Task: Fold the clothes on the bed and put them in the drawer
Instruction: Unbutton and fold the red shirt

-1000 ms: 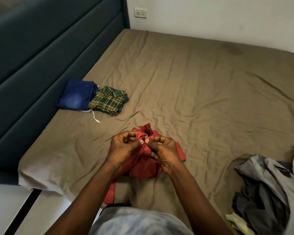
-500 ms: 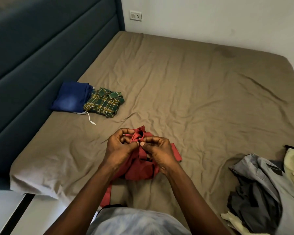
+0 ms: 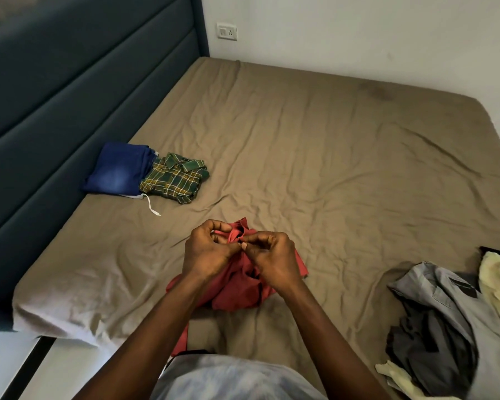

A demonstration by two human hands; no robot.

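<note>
Landmark: bunched garment [image 3: 237, 287], on bed [image 3: 329, 157], near front edge.
- Left hand [image 3: 208, 252] and right hand [image 3: 274, 261] side by side at garment top, both pinching cloth.
- Folded jeans [image 3: 119, 168] behind-left of garment, well apart, against headboard [image 3: 70, 96].
- Folded shirt [image 3: 175, 180] touching right side of jeans, also behind-left of garment.
- Cord [image 3: 152, 207] pokes from under jeans, toward garment.
- Unfolded clothes pile [image 3: 451, 321] right of garment, well apart, on bed.
- Wall [image 3: 358, 33] far behind garment, with socket [image 3: 227, 31] on it.

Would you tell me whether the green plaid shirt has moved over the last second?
No. The green plaid shirt still lies against the folded blue jeans beside the headboard; only the view shifted.
</note>
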